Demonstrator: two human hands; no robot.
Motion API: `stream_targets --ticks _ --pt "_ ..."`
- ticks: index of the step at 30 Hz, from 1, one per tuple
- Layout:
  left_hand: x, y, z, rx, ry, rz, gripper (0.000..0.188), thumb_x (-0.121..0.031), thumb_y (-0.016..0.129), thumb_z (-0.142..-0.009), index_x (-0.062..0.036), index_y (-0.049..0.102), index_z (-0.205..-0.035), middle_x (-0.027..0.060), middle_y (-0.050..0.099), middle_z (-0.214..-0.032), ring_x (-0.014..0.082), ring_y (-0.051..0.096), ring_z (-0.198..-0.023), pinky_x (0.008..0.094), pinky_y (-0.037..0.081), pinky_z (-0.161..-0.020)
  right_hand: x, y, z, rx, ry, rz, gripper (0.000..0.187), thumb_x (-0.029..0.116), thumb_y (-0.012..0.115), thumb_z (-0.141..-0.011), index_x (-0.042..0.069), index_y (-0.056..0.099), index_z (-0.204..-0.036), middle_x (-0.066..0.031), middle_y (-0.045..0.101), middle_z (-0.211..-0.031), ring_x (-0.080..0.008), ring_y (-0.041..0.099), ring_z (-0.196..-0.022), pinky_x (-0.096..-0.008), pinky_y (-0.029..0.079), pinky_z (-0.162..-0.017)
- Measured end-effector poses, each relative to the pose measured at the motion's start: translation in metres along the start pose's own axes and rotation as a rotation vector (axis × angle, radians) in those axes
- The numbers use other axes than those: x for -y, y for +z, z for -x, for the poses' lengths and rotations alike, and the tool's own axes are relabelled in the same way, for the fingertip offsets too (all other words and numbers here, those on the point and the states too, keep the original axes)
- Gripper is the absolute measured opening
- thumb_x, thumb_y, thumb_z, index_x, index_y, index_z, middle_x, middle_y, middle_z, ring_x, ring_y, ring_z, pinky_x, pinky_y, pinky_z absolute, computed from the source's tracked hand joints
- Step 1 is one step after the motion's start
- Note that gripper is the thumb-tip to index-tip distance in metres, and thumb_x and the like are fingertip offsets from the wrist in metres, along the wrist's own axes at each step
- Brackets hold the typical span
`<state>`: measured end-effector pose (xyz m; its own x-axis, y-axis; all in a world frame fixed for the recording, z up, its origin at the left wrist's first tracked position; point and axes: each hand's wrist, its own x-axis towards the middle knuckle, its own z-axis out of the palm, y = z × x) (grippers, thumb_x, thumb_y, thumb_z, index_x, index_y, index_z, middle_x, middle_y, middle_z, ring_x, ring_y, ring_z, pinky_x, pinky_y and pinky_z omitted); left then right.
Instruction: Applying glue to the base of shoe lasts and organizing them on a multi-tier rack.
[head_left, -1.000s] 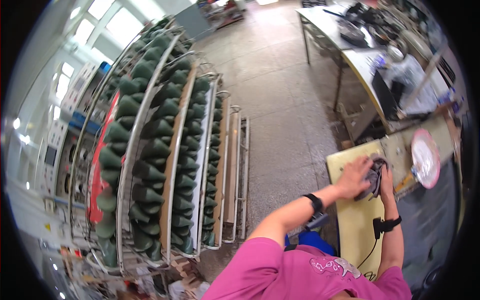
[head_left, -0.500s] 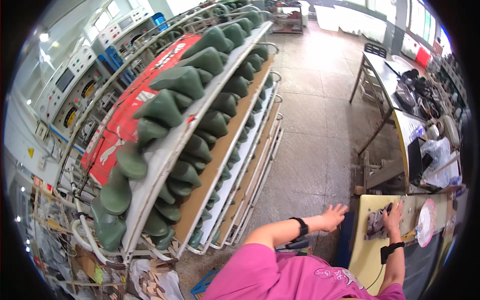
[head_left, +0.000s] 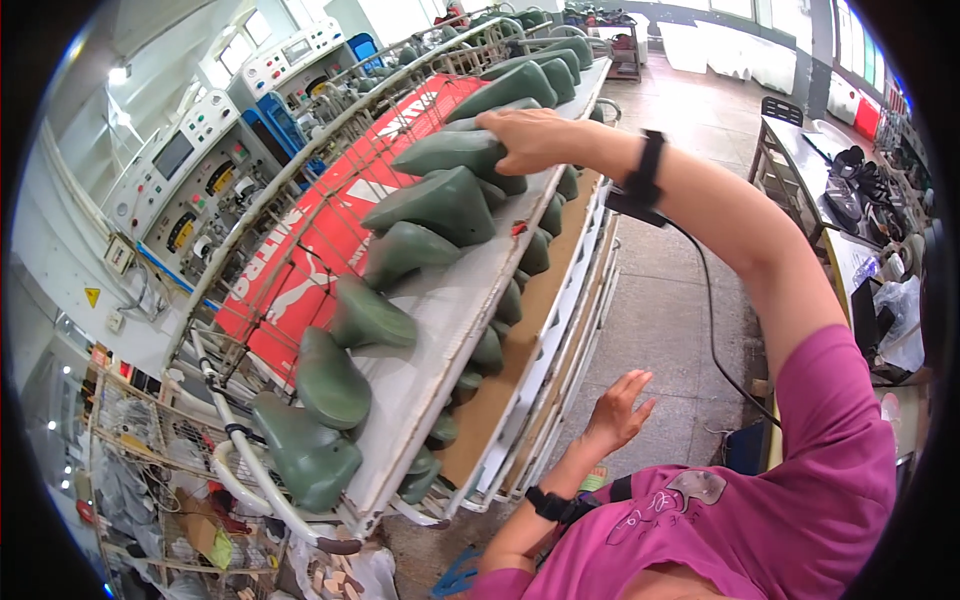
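Observation:
My right hand [head_left: 528,138] reaches over the top shelf of the rack, its fingers and thumb closed around the raised end of a green shoe last [head_left: 445,155]. Its fingertips are partly hidden behind the last. Beside it on the same shelf lie more green lasts, among them a broad one [head_left: 432,207] and a curved one [head_left: 405,250]. My left hand [head_left: 615,412] is in the air in front of my body, right of the rack, with fingers apart and nothing in it.
The wheeled rack [head_left: 440,400] has several tilted shelves of lasts, with a red banner [head_left: 340,220] along its back. Machines with control panels [head_left: 185,150] stand behind it. At the right, a table [head_left: 800,150] bears dark shoes [head_left: 848,190]. A cable [head_left: 712,320] hangs from my right wrist.
My right hand has left the grey cloth on the yellow table and now grips a last on the rack. My left hand has moved left, and the view has turned toward the rack.

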<state>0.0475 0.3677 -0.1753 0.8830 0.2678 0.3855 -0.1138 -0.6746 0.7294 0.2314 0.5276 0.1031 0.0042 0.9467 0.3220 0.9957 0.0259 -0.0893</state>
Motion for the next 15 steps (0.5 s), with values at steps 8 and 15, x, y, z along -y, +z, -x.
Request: stream_targets --ticks 8,15 --pt "-0.004 -0.043 0.004 -0.173 -0.174 0.213 0.037 -0.016 0.065 -0.081 -0.0028 0.055 -0.114 0.0123 0.06 -0.106 0.0216 0.059 -0.095 0.0295 0.046 -0.079 0.018 0.002 -0.023 0.105 0.004 0.203 0.048 0.031 0.058 -0.072 0.0 0.052 -0.108 -0.0265 0.058 -0.099 -0.0352 0.057 -0.099 -0.0434 0.045 -0.083" --pt "-0.012 -0.038 -0.034 -0.125 -0.148 0.852 0.051 -0.024 0.062 -0.084 -0.0052 0.045 -0.128 0.0116 0.055 -0.118 0.02 0.054 -0.107 0.032 0.042 -0.088 -0.041 -0.038 0.122 0.004 0.2 -0.642 0.048 0.036 0.059 -0.08 -0.002 0.057 -0.109 -0.0106 0.06 -0.091 -0.0143 0.056 -0.085 -0.0289 0.045 -0.077"
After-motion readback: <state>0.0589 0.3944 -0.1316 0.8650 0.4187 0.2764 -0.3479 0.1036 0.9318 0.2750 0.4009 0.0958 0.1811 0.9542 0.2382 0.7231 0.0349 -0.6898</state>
